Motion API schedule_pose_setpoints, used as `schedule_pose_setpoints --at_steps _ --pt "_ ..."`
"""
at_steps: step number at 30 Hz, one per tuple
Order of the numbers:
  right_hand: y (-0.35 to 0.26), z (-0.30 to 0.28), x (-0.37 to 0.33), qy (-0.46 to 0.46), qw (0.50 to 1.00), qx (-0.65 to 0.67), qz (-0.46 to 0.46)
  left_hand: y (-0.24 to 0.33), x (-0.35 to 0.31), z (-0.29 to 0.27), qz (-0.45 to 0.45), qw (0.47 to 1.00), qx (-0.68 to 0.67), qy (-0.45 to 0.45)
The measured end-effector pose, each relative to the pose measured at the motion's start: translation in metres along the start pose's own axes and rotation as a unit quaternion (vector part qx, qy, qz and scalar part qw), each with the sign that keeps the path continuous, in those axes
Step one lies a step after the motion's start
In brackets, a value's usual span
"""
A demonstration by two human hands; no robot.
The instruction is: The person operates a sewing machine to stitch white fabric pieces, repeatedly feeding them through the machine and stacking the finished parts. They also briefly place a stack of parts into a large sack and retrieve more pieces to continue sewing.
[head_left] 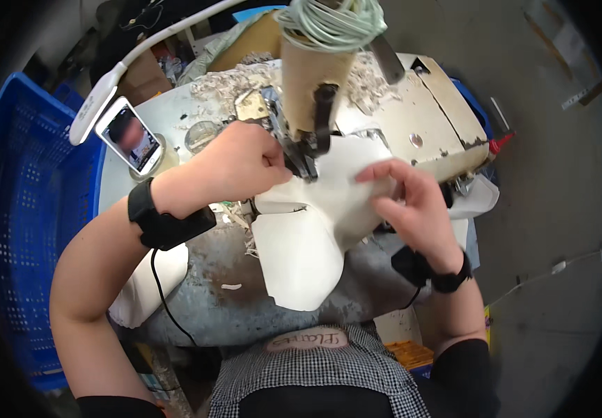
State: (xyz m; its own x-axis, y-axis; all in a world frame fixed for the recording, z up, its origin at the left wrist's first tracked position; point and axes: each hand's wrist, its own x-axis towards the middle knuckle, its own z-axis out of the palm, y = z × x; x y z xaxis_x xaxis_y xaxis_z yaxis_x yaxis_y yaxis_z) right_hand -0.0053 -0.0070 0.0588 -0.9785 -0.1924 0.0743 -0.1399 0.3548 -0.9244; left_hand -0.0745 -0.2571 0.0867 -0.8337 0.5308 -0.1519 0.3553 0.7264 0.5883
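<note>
Scuffed grey tabletop (210, 313) spreads beneath both hands, its left edge meeting a blue perforated crate (15, 230) well left of the left hand (241, 164). Beyond and left of that hand's wrist, a white lamp head (93, 115) hangs near a tilted smartphone (130, 139). On the body side of the left forearm, another white panel (154, 289) lies partly hidden at the table's edge.

The left hand is curled narrow, fingertips at the left side of a white leather-like panel (301, 258), just beside a presser foot (308, 167); whether they pinch it cannot be told. The panel lies between the hands, its rounded lobe stopping short of the front edge. Beyond the hands, shredded scraps (231, 87) surround a beige sewing machine column (311, 83) with a pale green cord coil (332, 24) at its top.

The right hand (416, 205) is loosely wide, thumb and forefinger apart over the panel's right part; contact is unclear. Right of it sits a curved white piece (478, 198), then grey floor (551, 230) past the table's edge.
</note>
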Motion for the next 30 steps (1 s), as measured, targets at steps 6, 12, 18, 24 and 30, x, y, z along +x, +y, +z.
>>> schedule_pose_setpoints --at_steps 6,12,18,24,30 --pt "-0.014 -0.026 0.035 -0.021 0.996 -0.084 -0.036 0.008 0.005 0.011 -0.013 1.0 -0.015 -0.008" --pt "-0.038 -0.058 0.04 -0.015 0.986 -0.11 -0.126 0.03 -0.005 0.0 -0.135 0.975 -0.109 -0.139" --pt "-0.068 -0.047 -0.04 0.052 0.968 -0.067 -0.235 0.035 -0.041 0.05 -0.031 0.861 -0.46 -0.217" --pt "-0.025 -0.003 -0.1 0.004 0.994 -0.056 -0.099 0.025 -0.054 0.027 -0.19 0.88 -0.394 -0.186" --pt "0.01 0.042 -0.111 0.058 0.983 0.151 0.082 0.021 -0.034 0.017 -0.295 0.899 -0.258 -0.197"
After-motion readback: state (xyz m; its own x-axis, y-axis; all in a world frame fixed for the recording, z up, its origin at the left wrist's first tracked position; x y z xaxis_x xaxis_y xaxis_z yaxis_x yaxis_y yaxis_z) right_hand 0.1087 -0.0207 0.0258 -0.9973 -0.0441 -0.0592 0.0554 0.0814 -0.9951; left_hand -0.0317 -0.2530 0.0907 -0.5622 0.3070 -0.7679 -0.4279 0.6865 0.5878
